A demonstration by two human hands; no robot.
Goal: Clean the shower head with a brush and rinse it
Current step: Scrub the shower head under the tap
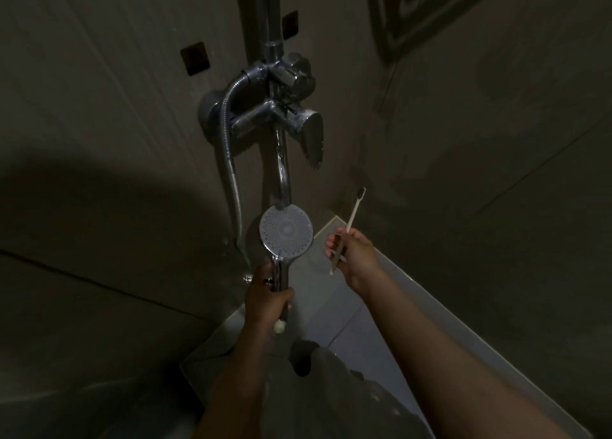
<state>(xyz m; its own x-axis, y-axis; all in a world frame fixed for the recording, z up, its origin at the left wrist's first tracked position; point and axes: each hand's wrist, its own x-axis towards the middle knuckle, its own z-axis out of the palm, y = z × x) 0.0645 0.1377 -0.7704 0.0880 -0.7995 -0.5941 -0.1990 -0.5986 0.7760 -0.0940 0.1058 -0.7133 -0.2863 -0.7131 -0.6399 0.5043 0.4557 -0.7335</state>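
Note:
The round chrome shower head [286,231] faces up toward me, its nozzle plate directly under the tap spout [283,170]. My left hand [267,298] grips its handle from below. My right hand [350,252] holds a pale toothbrush [348,227] by the lower handle, with the dark bristles pointing up and away. The brush is to the right of the shower head and does not touch it. The dim light hides whether water runs from the spout.
A chrome mixer valve with a lever handle [311,137] is fixed to the wall above. A metal hose [231,173] loops down its left side. A vertical riser pipe [273,11] goes up. Tiled walls meet in a corner, with the pale floor [334,313] below.

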